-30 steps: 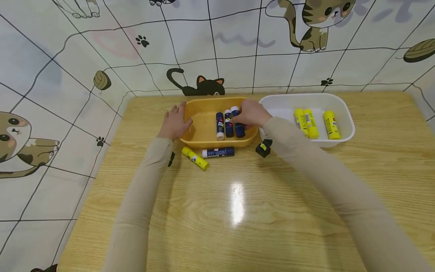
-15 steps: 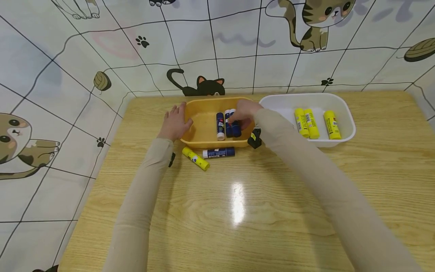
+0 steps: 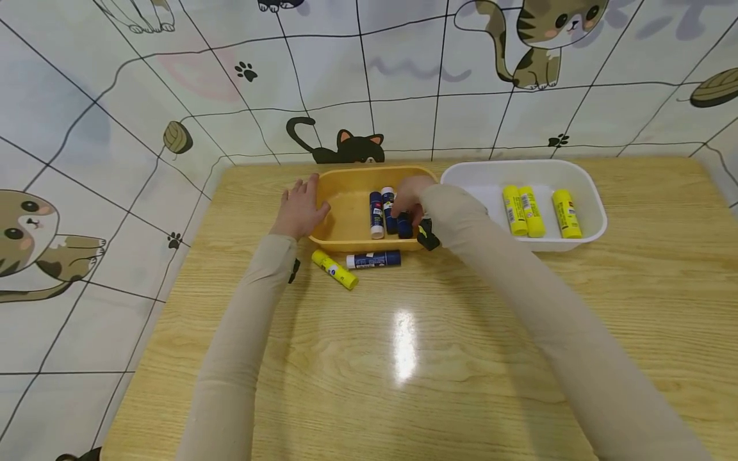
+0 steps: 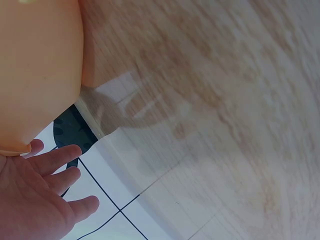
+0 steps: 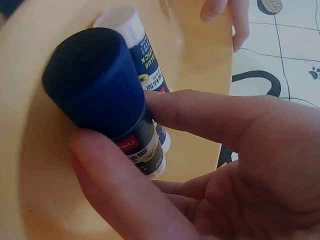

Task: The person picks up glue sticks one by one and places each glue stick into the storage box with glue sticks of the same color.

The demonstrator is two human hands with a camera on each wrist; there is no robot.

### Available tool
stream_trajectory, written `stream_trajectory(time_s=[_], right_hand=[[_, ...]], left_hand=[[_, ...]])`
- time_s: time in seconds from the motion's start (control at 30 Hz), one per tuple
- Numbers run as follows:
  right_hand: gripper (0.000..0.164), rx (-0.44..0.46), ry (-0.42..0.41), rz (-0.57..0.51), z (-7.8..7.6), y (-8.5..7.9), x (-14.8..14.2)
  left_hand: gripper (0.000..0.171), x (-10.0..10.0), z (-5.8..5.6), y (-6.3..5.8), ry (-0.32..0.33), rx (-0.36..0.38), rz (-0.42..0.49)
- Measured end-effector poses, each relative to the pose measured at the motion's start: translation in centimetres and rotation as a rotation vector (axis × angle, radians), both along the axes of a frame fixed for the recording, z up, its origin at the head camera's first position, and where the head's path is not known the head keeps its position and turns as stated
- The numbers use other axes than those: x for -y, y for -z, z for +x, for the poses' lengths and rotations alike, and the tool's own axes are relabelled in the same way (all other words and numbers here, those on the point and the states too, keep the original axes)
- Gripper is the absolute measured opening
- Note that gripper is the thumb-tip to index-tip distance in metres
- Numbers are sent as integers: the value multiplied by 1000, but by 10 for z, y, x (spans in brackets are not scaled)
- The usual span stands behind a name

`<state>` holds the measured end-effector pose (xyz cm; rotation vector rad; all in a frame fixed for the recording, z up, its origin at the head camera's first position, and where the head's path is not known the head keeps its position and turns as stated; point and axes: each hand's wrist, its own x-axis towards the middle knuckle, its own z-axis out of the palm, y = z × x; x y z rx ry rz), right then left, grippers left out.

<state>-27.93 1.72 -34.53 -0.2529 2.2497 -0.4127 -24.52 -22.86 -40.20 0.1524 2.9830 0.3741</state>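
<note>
The right hand (image 3: pixel 412 193) pinches a navy glue stick (image 5: pixel 95 82) at four o'clock in the yellow tray (image 3: pixel 346 208). The left hand (image 3: pixel 296 212) lies spread at the tray's nine o'clock end.

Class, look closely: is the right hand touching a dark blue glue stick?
Touching. The right wrist view shows the right hand pinching the dark blue glue stick from both sides, without visible gaps.

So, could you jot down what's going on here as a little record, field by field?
Left grip: rests at the left end of the yellow tray
Right grip: pinches a blue glue stick inside that tray
Also in that tray: two more blue sticks
White tray: three yellow sticks
Table: a loose yellow stick and a loose blue stick
</note>
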Motion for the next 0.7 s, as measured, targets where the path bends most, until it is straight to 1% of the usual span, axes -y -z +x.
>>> stream_trajectory(time_s=[0.2, 0.33, 0.53, 0.7], right_hand=[[44, 29, 24, 2, -1, -3, 5], [43, 35, 25, -5, 0, -4, 5], [39, -1, 16, -11, 3, -3, -2], [40, -62, 12, -51, 13, -5, -5]], left_hand=[[65, -1, 1, -1, -4, -4, 6], [66, -1, 1, -1, -11, 2, 8], [66, 0, 0, -1, -12, 11, 3], [65, 0, 0, -1, -12, 14, 2]])
